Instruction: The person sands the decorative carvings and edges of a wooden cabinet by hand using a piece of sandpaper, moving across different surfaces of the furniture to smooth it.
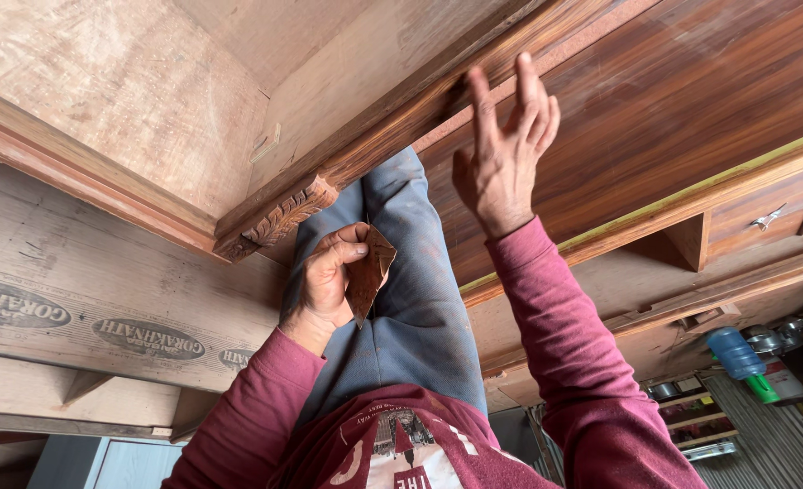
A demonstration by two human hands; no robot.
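A folded piece of brown sandpaper is held in the left hand, pinched between the thumb and the curled fingers, so this hand is closed around it. The sandpaper sits just in front of the person's knee in blue trousers, well apart from any wood surface. Above and to the right of it, the right hand is spread wide and holds nothing; its fingertips are laid against, or very close to, the dark moulded edge of the wooden furniture panel; real contact cannot be told for sure. Left of the left hand, a carved wooden corner piece is seen at the end of this moulding. The step in hand is judged to be a check by touch: the surface of the moulding is felt with the empty hand while the abrasive is kept ready. For the next move, it is judged that the sandpaper must be brought up to the place under the right fingertips and pressed flat along the grain. Further right of the right hand, a small drawer with a metal handle is seen.
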